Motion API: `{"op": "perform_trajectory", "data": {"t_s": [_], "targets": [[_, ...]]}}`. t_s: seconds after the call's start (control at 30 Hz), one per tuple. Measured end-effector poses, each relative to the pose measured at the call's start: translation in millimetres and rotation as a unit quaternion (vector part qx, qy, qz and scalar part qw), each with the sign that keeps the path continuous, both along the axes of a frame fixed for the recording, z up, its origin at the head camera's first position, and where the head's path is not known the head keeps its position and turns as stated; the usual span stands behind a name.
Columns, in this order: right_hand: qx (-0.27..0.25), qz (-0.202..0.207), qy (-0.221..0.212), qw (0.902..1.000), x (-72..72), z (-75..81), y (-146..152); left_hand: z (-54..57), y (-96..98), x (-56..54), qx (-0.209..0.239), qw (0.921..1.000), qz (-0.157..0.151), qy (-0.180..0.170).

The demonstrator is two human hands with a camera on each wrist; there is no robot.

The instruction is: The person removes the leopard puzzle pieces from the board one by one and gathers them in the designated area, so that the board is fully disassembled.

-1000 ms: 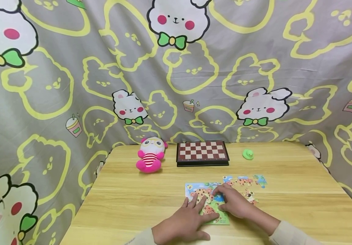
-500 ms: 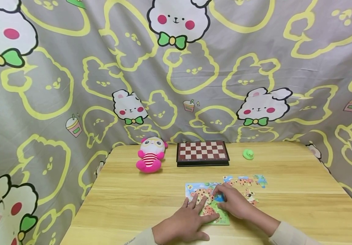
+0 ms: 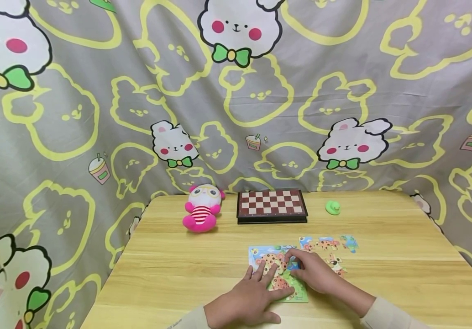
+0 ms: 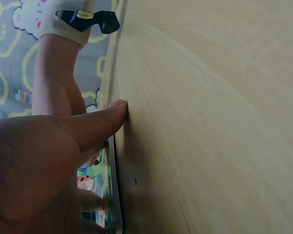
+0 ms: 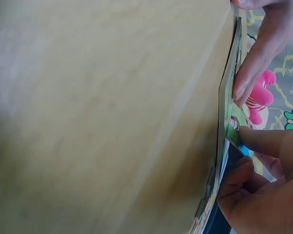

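My left hand lies with spread fingers on the jigsaw puzzle, a flat board with a spotted cartoon animal on green and blue. At the puzzle's right side, my right hand pinches a puzzle piece between thumb and fingers. In the right wrist view this green and blue piece tilts up from the board's surface. The fingers hide much of it in the head view. Loose puzzle pieces lie beyond and to the right of my right hand, among them a dog-faced piece.
A pink and white plush panda sits at the back left of the wooden table. Beside it are a checkered board game box and a small green toy duck. A patterned grey curtain surrounds the table.
My right thumb and fingers have shifted slightly over the puzzle's right side, still pinching the piece. My left hand has stayed in place.
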State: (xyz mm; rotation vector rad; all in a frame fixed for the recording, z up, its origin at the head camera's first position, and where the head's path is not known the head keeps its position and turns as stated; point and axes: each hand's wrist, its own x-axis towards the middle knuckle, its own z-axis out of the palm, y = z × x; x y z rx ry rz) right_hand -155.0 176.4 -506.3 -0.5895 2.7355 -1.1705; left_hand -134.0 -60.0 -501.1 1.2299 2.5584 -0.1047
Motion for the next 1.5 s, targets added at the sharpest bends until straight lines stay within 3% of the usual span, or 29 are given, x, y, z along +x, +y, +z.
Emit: {"op": "perform_trajectory", "data": {"t_s": [0.5, 1.2, 1.5], "targets": [[-0.018, -0.012, -0.026, 0.9994, -2.6, 3.9, 10.2, 0.7, 0.2, 1.1, 0.001, 0.9999, 0.007, -0.008], [-0.044, -0.014, -0.026, 0.9986, -0.8, 5.8, 44.7, 0.4, -0.8, 1.9, 0.007, 0.9999, 0.008, -0.007], [-0.031, -0.039, -0.036, 0.9981, 1.1, 7.5, 61.7, 0.6, 0.1, 1.5, 0.005, 0.9999, 0.009, -0.010]]}}
